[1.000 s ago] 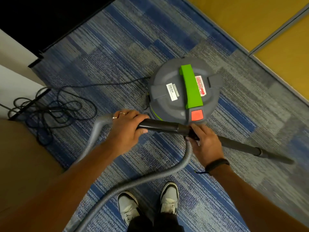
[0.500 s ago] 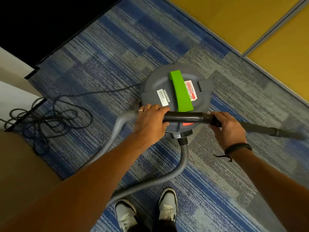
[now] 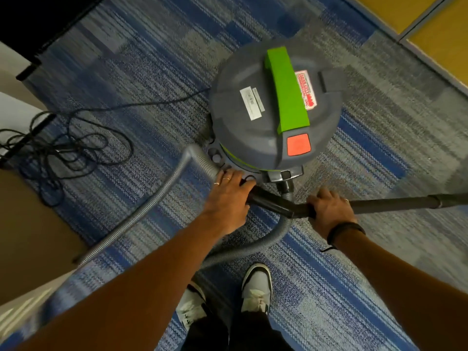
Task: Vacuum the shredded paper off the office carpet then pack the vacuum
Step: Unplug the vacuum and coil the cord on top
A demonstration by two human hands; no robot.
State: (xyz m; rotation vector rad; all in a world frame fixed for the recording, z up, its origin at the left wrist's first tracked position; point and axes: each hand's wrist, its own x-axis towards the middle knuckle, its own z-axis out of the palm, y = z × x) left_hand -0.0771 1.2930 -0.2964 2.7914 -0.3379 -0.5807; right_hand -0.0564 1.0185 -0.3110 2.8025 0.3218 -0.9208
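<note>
Vacuum canister (image 3: 276, 110) first: stood upright on the blue-grey carpet (image 3: 152, 72) just ahead of the shoes (image 3: 257, 287), green carry handle (image 3: 288, 89) and red switch (image 3: 298, 145) on top, within easy reach.

Far left: saw the black power cord (image 3: 63, 148) lying in a loose tangle on the carpet, one strand running to the canister. Not yet wound, so probably still to be dealt with in packing.

Next, followed the grey ribbed hose (image 3: 141, 219) looping from the canister's front port, back past the feet and up to the wand; left slack, likely to let the wand be turned freely.

Found the left hand (image 3: 228, 198) wrapped over the hose end of the black wand (image 3: 392, 202), close against the canister's base. Found the right hand (image 3: 329, 211), black wristband (image 3: 347, 228) behind it, clenched round the wand at a joint further along. Held the wand level across the body, off the floor, tip out of view to the right. Judged this two-handed grip at a joint as suited to pulling or twisting sections apart for packing, not to sweeping.

Spotted no shredded paper on the carpet in view, though blur hid fine detail.

Far right: yellow wall panels (image 3: 443, 34) along the carpet's edge.
</note>
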